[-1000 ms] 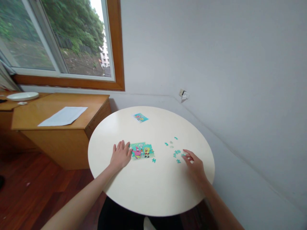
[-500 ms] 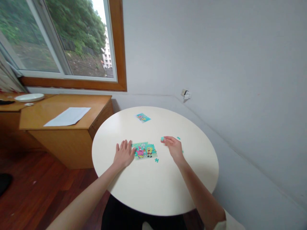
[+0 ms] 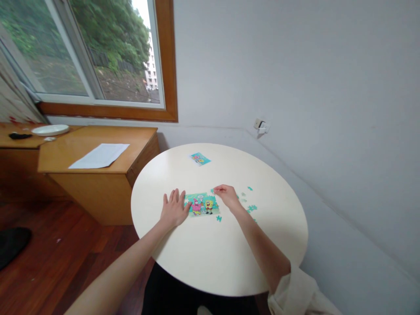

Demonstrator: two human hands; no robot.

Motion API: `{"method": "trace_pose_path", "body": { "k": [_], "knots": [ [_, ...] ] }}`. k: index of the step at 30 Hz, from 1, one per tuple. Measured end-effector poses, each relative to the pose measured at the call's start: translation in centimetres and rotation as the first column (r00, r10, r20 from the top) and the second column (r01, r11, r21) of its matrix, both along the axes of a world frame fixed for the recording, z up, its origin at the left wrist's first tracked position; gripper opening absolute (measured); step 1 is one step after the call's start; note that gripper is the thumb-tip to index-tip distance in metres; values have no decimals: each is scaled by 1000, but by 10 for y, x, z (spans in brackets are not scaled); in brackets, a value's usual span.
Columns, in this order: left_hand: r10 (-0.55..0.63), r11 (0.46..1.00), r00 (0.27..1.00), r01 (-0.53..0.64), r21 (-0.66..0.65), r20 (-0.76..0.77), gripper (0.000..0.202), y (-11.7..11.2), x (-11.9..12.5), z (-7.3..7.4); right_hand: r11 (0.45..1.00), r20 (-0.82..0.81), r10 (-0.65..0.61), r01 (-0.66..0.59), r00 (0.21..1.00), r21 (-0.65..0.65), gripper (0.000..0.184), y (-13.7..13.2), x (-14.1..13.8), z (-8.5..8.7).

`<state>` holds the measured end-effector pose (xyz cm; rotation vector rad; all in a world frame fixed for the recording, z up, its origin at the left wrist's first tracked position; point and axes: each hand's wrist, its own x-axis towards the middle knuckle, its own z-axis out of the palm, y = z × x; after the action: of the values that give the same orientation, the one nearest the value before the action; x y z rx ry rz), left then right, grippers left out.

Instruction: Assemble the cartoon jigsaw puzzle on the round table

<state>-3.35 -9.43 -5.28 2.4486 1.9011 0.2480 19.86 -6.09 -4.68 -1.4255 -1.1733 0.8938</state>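
A partly built cartoon jigsaw puzzle [image 3: 201, 204] lies in the middle of a round cream table [image 3: 210, 258]. My left hand [image 3: 175, 209] lies flat and open on the table, its fingers against the puzzle's left edge. My right hand [image 3: 227, 195] is pinched on a small teal puzzle piece at the puzzle's upper right corner. One loose piece [image 3: 218, 218] lies just below the puzzle. Several loose teal pieces [image 3: 251, 208] are scattered to the right of my right hand.
A small picture card [image 3: 200, 159] lies at the table's far side. To the left stands a wooden cabinet [image 3: 98, 183] with a white sheet of paper [image 3: 100, 155] and a white plate [image 3: 50, 129]. A window is above it, and a grey wall runs close on the right.
My right hand picked a piece from the loose pile at the right and carried it left to the puzzle's upper right corner. My left hand stayed flat beside the puzzle.
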Motion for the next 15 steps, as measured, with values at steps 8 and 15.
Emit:
{"method": "trace_pose_path", "body": {
  "k": [8,15],
  "knots": [
    [2,1000,1000,-2,-25,-8,65,-1,1,5,994,203,11,11,979,-106,4,20,-10,-15],
    [17,1000,999,-17,-24,-33,64,-2,2,5,983,312,48,10,949,-183,5,21,-6,-15]
  ]
}}
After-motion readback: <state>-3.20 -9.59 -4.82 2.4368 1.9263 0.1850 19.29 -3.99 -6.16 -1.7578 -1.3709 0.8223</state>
